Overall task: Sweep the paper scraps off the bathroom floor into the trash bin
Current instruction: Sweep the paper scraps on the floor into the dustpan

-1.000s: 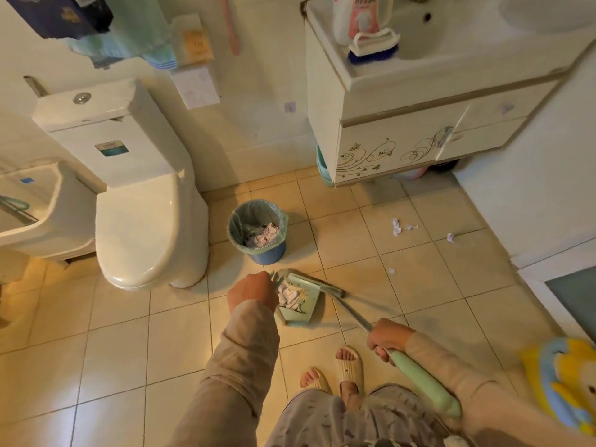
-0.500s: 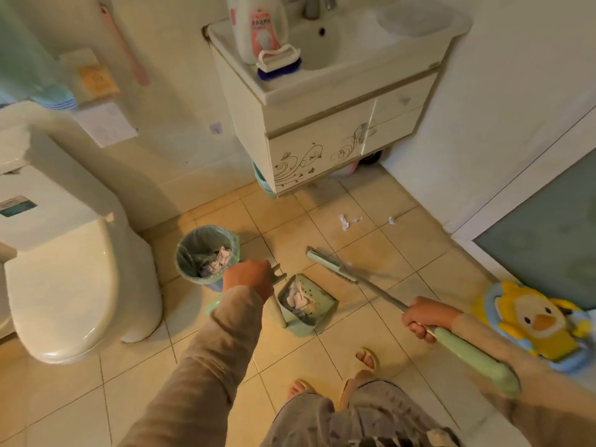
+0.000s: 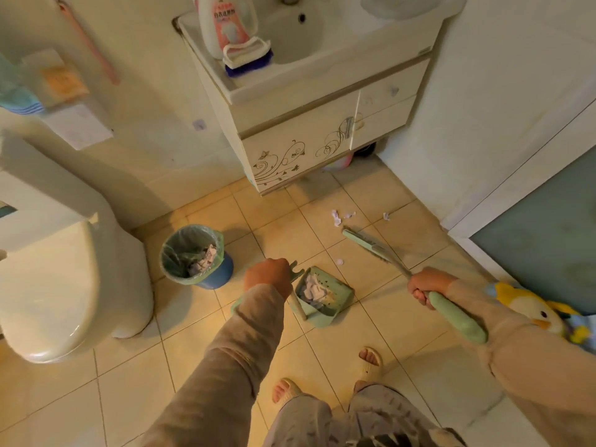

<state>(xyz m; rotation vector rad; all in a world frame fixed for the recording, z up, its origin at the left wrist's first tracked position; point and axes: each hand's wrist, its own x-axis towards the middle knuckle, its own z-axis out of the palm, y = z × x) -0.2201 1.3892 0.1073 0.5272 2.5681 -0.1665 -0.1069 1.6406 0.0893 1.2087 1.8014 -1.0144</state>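
My left hand (image 3: 268,276) grips the handle of a green dustpan (image 3: 335,301) that holds crumpled paper. My right hand (image 3: 427,285) grips the green broom handle (image 3: 456,317). The broom head (image 3: 366,245) rests on the tiles just below a few paper scraps (image 3: 337,217). One small scrap (image 3: 339,261) lies between the broom head and the dustpan. The blue trash bin (image 3: 196,256), lined with a green bag and holding paper, stands left of the dustpan, beside the toilet.
A white toilet (image 3: 64,285) fills the left side. A sink cabinet (image 3: 306,140) stands at the back wall. A yellow duck toy (image 3: 535,308) sits on the floor at the right by a door. My feet in slippers (image 3: 369,359) are below the dustpan.
The broom head has swung away from the dustpan to the right, toward the scraps near the cabinet. The view has turned right. The dustpan stays in my left hand.
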